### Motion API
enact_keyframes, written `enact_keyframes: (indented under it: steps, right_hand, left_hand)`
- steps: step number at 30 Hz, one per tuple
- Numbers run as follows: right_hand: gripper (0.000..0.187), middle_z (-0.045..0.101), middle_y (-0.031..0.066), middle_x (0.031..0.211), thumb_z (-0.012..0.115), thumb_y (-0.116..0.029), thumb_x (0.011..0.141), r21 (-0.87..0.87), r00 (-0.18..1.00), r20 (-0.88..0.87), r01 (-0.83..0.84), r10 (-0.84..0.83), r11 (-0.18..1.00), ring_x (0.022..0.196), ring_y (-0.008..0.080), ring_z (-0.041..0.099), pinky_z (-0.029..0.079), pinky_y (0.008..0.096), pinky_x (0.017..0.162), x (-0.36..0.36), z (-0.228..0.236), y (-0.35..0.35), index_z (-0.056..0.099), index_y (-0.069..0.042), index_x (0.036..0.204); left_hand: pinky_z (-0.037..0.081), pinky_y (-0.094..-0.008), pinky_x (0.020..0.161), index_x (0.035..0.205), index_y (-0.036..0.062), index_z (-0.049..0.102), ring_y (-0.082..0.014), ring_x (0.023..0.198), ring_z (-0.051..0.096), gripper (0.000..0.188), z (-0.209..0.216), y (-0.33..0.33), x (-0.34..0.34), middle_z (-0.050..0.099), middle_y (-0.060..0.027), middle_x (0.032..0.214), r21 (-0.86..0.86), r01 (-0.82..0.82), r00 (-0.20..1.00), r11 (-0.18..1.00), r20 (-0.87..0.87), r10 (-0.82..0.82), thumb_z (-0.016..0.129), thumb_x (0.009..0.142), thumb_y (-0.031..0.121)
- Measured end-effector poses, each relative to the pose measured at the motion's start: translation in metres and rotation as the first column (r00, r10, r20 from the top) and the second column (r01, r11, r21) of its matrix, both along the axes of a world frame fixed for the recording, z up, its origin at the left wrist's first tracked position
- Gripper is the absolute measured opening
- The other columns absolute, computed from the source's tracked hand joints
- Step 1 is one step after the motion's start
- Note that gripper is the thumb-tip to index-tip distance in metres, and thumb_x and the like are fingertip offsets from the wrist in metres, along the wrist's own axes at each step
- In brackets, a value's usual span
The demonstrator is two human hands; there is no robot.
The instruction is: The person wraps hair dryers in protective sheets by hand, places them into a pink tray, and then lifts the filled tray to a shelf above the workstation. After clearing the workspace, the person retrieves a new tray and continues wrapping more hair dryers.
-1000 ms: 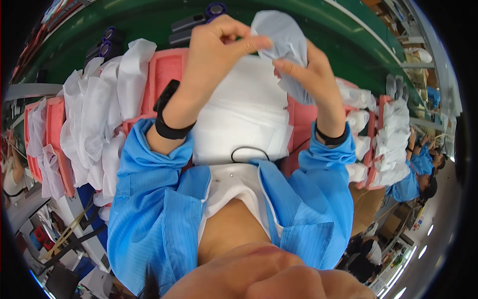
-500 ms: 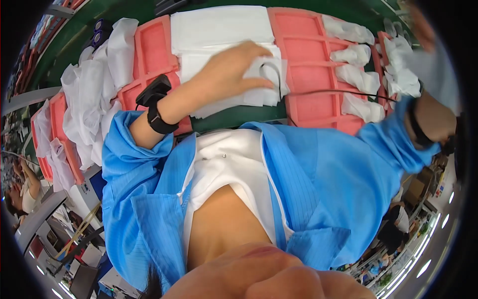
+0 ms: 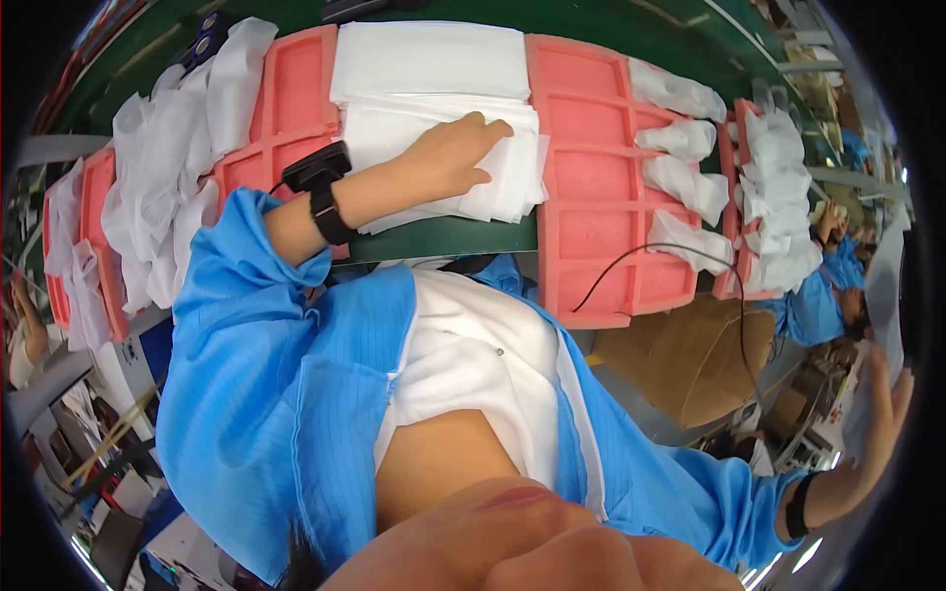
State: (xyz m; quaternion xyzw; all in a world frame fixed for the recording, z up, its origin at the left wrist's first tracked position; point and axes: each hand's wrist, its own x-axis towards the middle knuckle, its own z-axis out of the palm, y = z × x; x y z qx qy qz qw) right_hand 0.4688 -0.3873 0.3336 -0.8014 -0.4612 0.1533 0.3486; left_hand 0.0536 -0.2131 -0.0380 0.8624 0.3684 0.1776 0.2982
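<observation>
My left hand (image 3: 455,156) lies over a stack of thin white foam-like sheets or sleeves (image 3: 507,167), thumb and fingers apart. Nothing shows in its grasp. Far out at the right edge, away from the table, my raised right hand (image 3: 875,419) holds a translucent whitish sleeve or bag (image 3: 887,271) that reaches up past the fingers. Lens distortion hides its exact shape. To the right of the stack, a pink compartment tray (image 3: 581,177) has several white wrapped items (image 3: 688,187) in its right-hand cells; the nearer left cells are bare.
Left of the stack is another pink tray (image 3: 296,84), with white wrapped bundles (image 3: 158,187) beside it. More bundles (image 3: 774,187) fill a tray at far right. A thin black cable (image 3: 680,246) arcs over the tray's near edge. Another person in blue (image 3: 823,305) is beyond.
My right hand has swung from the upper right down to the lower right, carrying the translucent piece. The cable has shifted off the stack. My left hand stays over the sheets.
</observation>
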Motion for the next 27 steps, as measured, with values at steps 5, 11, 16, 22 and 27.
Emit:
enact_keyframes:
  steps: [5, 11, 16, 22, 27]
  right_hand:
    - [0.048, 0.055, 0.0093, 0.115, 0.06, -0.015, 0.085, -0.124, 0.849, 0.31, -0.41, 0.428, 0.904, 0.101, 0.0159, 0.052, 0.04, 0.0257, 0.087, -0.023, -0.097, 0.124, 0.043, 0.0, 0.127]
    - [0.075, 0.057, 0.0235, 0.112, 0.071, -0.033, 0.072, 0.176, 0.689, 0.545, -0.65, 0.477, 0.739, 0.103, 0.0362, 0.057, 0.045, 0.0383, 0.085, -0.118, -0.264, 0.374, 0.036, -0.007, 0.133]
    - [0.078, 0.056, 0.0276, 0.108, 0.069, -0.026, 0.07, 0.157, 0.797, 0.489, -0.479, 0.353, 0.864, 0.096, 0.0418, 0.056, 0.047, 0.0462, 0.08, -0.15, -0.359, 0.494, 0.029, -0.009, 0.134]
    - [0.067, 0.052, 0.0204, 0.121, 0.067, -0.022, 0.072, 0.13, 0.667, 0.616, -0.61, 0.419, 0.782, 0.111, 0.0367, 0.051, 0.044, 0.041, 0.09, -0.226, -0.366, 0.532, 0.039, -0.007, 0.131]
    - [0.057, 0.054, 0.0123, 0.121, 0.067, -0.013, 0.072, 0.318, 0.409, -0.144, -0.843, 0.901, 0.434, 0.11, 0.0256, 0.053, 0.043, 0.0329, 0.092, -0.297, -0.385, 0.558, 0.047, -0.005, 0.126]
  left_hand:
    - [0.047, -0.0384, 0.068, 0.112, 0.0055, 0.05, -0.0312, 0.077, 0.058, 0.039, 0.005, 0.011, 0.021, 0.054, -0.0166, 0.092, -0.191, 0.006, 0.989, 0.982, 0.148, 0.023, 0.062, 0.075, 0.006]
    - [0.046, -0.0397, 0.071, 0.1, 0.0044, 0.055, -0.0328, 0.08, 0.057, 0.026, 0.04, 0.087, 0.011, 0.055, -0.0166, 0.09, 0.041, -0.156, 0.969, 0.987, 0.199, 0.145, 0.063, 0.075, 0.007]
    - [0.045, -0.0398, 0.07, 0.087, 0.0059, 0.056, -0.0318, 0.082, 0.055, 0.017, 0.007, 0.149, 0.019, 0.054, -0.0141, 0.085, 0.117, -0.221, 0.97, 0.968, 0.132, 0.205, 0.067, 0.074, 0.011]
    - [0.045, -0.0365, 0.066, 0.081, 0.009, 0.055, -0.0278, 0.08, 0.054, 0.024, -0.001, 0.173, 0.001, 0.052, -0.0096, 0.081, 0.137, -0.293, 0.953, 0.946, 0.123, 0.277, 0.073, 0.07, 0.021]
    - [0.045, -0.0347, 0.066, 0.079, 0.0102, 0.057, -0.0256, 0.078, 0.054, 0.027, -0.014, 0.188, -0.001, 0.052, -0.0074, 0.082, 0.197, -0.304, 0.947, 0.932, 0.169, 0.273, 0.075, 0.065, 0.024]
